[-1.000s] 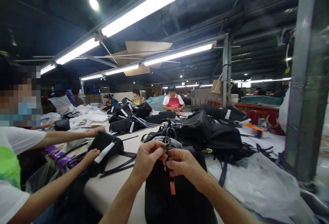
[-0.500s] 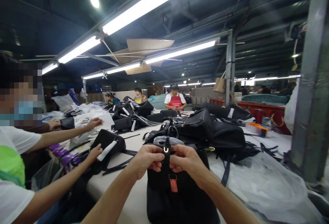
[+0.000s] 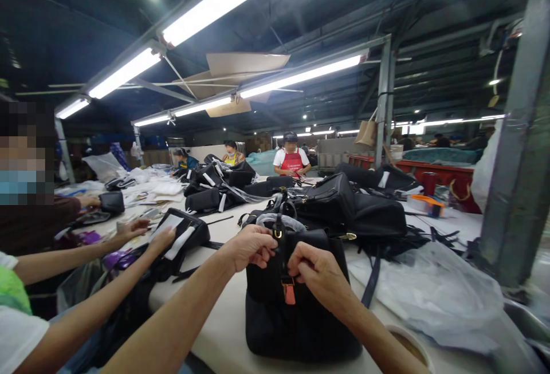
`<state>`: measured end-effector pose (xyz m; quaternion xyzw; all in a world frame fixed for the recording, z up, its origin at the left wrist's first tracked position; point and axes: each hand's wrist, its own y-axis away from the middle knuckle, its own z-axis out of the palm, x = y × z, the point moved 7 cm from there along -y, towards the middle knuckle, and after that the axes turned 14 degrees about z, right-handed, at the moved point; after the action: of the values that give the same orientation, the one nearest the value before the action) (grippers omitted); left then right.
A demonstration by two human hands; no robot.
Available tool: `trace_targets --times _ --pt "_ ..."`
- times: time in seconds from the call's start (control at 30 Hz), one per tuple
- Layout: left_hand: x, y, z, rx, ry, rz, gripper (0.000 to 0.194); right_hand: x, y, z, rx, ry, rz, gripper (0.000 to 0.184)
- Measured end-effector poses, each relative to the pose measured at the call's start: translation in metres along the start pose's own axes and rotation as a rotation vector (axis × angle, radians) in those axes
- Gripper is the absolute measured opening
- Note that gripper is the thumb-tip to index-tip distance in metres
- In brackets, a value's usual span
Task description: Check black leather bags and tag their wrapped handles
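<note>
A black backpack (image 3: 301, 322) stands upright on the table in front of me. Down its front runs a narrow black strap (image 3: 281, 256) with a gold U-shaped fitting near the top and a buckle (image 3: 288, 280) lower down. An orange-red tag (image 3: 290, 295) hangs below that buckle. My left hand (image 3: 251, 250) pinches the strap's left edge beside the gold fitting. Curled fingers of my right hand (image 3: 315, 274) sit at the strap's right side, close to the buckle; what they hold is hidden. Clear plastic wraps the bag's top handle (image 3: 281, 221).
More black bags (image 3: 330, 205) are piled behind mine. Crumpled clear plastic (image 3: 438, 299) lies to the right, beside a round container (image 3: 406, 342) and an orange tape roll (image 3: 423, 205). A co-worker's hands (image 3: 158, 239) work on a black bag (image 3: 189, 236) at left.
My right hand has slid down from the gold fitting toward the buckle, while my left stays near the fitting. The co-worker's hands have drawn in, bringing a white sheet to their bag.
</note>
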<state>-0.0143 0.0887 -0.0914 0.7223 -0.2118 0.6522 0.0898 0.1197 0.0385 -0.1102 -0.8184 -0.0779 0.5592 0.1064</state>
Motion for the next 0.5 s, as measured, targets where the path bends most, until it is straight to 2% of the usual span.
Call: trace_targets --times 0.1,0.17,0.23,0.3,0.4,0.5 --pt "-0.002 -0.001 0.000 -0.009 0.018 -0.015 0.013 0.008 0.015 0.008 -0.238 0.103 0.113 0.029" --pt "-0.003 -0.002 0.000 -0.014 0.026 -0.022 0.014 0.010 0.024 0.013 -0.331 0.178 0.126 0.037" --pt "-0.003 -0.002 0.000 -0.017 0.034 -0.024 0.015 0.006 0.027 0.011 -0.280 0.203 0.077 0.029" --pt "-0.003 -0.002 0.001 -0.023 0.043 -0.024 0.017 0.005 0.024 0.007 -0.192 0.118 0.115 0.015" --pt "-0.002 0.001 0.003 -0.038 0.054 -0.018 0.020 0.008 0.015 0.010 -0.162 -0.058 0.247 0.019" --pt "-0.001 0.006 0.003 -0.051 0.057 -0.003 0.021 -0.001 0.007 0.016 -0.184 -0.152 0.223 0.015"
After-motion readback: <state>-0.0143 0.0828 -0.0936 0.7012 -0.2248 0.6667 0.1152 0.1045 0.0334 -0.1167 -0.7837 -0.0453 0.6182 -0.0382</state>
